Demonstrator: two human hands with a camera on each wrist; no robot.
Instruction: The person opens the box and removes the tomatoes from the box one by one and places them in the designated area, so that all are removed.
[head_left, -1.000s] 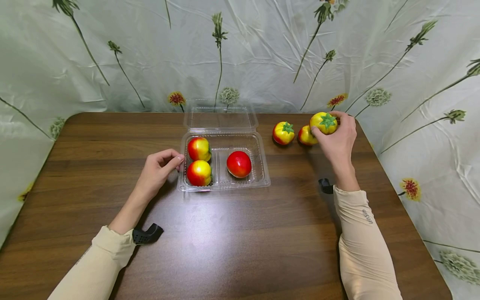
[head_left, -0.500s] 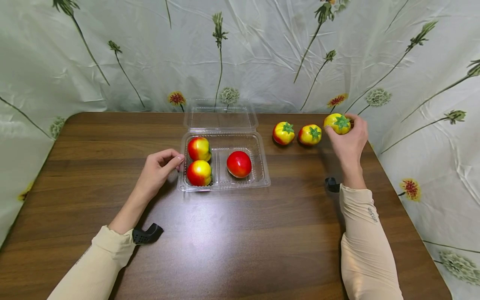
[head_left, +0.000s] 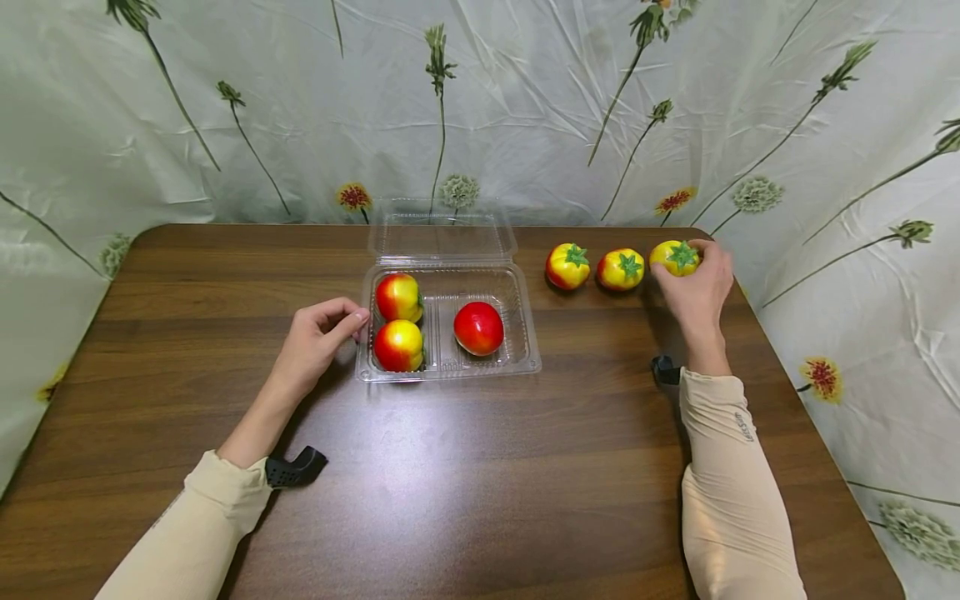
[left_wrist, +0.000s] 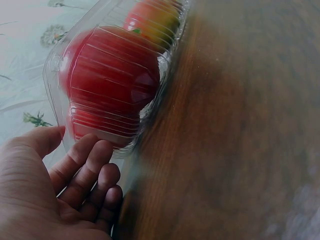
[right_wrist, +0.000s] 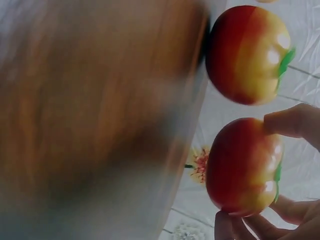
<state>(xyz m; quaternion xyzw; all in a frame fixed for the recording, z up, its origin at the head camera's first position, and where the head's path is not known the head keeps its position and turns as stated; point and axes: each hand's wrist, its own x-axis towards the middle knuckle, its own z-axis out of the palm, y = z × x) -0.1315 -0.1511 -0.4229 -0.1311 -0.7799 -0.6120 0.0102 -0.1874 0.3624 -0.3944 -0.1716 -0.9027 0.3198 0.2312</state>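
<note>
A clear plastic clamshell container (head_left: 450, 373) lies with its lid raised at the back. Two red-and-yellow fruits (head_left: 398, 346) sit in its left part, and a red fruit (head_left: 478, 328) in its right. At the container's left rim, my left hand (head_left: 318, 337) pinches the edge between thumb and fingers; the left wrist view shows the curled fingers (left_wrist: 100, 155) against the wall. My right hand (head_left: 697, 287) grips a persimmon-like fruit (head_left: 677, 257) with a green leafy top, thumb on one side and fingers on the other (right_wrist: 245, 167). Whether its underside touches the table is hidden.
Two similar fruits, one on the left (head_left: 567, 267) and one in the middle (head_left: 620, 269), stand in a row beside the held one, near the back edge of the brown wooden table (head_left: 480, 483). A flower-print cloth (head_left: 300, 108) hangs behind.
My right hand has carried its fruit to the right, past the middle fruit, and then lowered it into line with the other two. The left hand and container have stayed in place.
</note>
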